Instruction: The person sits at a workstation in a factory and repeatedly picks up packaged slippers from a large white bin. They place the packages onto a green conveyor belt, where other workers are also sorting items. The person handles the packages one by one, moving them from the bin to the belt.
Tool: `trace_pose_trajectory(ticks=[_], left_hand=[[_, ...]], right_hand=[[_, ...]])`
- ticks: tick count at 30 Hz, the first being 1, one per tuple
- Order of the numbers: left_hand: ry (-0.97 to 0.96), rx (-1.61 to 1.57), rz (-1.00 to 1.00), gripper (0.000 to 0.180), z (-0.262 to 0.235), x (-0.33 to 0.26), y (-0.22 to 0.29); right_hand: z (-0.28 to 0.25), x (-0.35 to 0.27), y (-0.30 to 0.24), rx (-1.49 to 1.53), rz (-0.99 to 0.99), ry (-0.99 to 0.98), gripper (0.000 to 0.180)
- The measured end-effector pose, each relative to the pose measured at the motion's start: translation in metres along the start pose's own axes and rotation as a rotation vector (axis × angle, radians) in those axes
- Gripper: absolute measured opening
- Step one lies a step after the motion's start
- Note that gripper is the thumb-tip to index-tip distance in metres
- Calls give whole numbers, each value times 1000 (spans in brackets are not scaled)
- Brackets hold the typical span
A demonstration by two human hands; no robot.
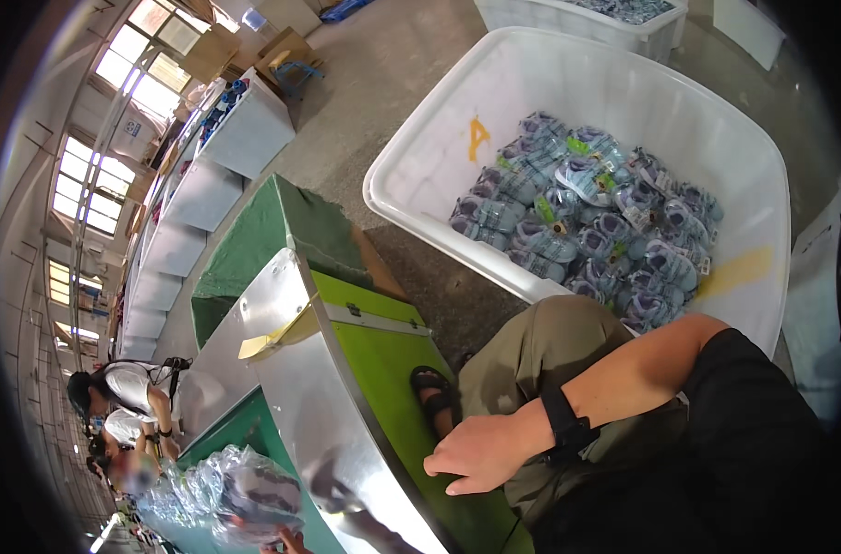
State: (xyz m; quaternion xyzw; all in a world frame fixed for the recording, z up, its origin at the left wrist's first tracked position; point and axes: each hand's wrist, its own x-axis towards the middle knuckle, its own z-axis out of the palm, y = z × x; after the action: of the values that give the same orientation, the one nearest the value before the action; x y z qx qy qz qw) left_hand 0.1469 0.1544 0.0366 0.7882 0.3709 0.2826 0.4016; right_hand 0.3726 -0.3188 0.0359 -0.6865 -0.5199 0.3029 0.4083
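Note:
My right hand point(480, 454), with a black watch on its wrist, hangs over the lime-green side panel point(388, 369) of a metal-edged worktable point(314, 406). Its fingers curl under loosely, and I see nothing in them. At the lower edge, only a few fingers of my left hand point(291, 541) show, against a bulky clear plastic bag point(254, 494). Dark and pale shapes like shoes show through the bag, which lies on a green surface point(319, 522). The rest of the left hand is cut off.
A big white tub point(429, 138) holds many bagged blue-grey shoes point(586, 175). Another white tub point(614, 28) stands behind it. A green box-like block point(272, 231) adjoins the table. White bins point(245, 129) line the left, where co-workers point(134, 392) lean in. My sandalled foot point(431, 392) is beside the panel.

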Motion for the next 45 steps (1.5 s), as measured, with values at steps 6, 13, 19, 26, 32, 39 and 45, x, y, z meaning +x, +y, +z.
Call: trace_pose_trajectory(ticks=[6, 13, 19, 26, 32, 39, 45], left_hand=[[-251, -638, -137, 59, 31, -73, 14], [-159, -496, -401, 88, 78, -80, 61], [-145, -597, -430, 97, 110, -91, 93], [-465, -862, -573, 44, 136, -140, 136], [-512, -915, -606, 53, 176, -197, 206], [-682, -260, 40, 58, 173, -184, 186], [-674, -311, -200, 38, 171, -154, 133]], right_hand=[[6, -4, -1, -117, 3, -121, 40], [-3, -7, -6, 12, -1, 0, 37], [-10, 0, -18, 46, -81, 211, 35], [-12, -8, -46, -383, -468, 469, 66], [-23, -28, -72, -856, -492, 587, 37], [-144, -112, -22, -1001, -290, 859, 36], [-187, -215, 51, -917, 369, 789, 52]])
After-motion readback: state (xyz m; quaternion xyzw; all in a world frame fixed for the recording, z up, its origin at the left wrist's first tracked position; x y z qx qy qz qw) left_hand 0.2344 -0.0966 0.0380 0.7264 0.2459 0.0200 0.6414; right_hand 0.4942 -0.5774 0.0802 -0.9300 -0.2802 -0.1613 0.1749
